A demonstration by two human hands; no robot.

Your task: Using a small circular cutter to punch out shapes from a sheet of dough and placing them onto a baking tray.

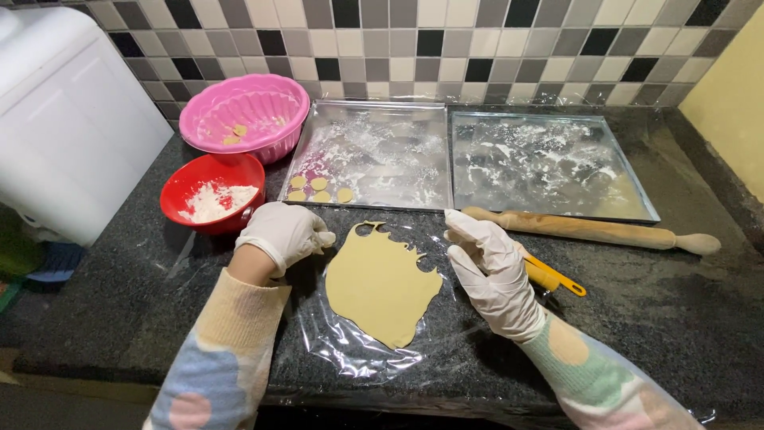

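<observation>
A dark speckled stone worktop (684, 318) runs beneath a far wall of small grey, black and white tiles (446, 48). A pale yellow wall (732, 103) stands at right.

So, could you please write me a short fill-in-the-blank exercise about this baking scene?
1. The rolled dough sheet lies on clear plastic film between the left hand and the ____ hand.
2. The small cut dough rounds sit in the ____ of the two metal trays.
3. The red bowl holds white ____.
4. The wooden rolling pin lies in front of the ____ metal tray.

Missing words: right; left; flour; right
</observation>
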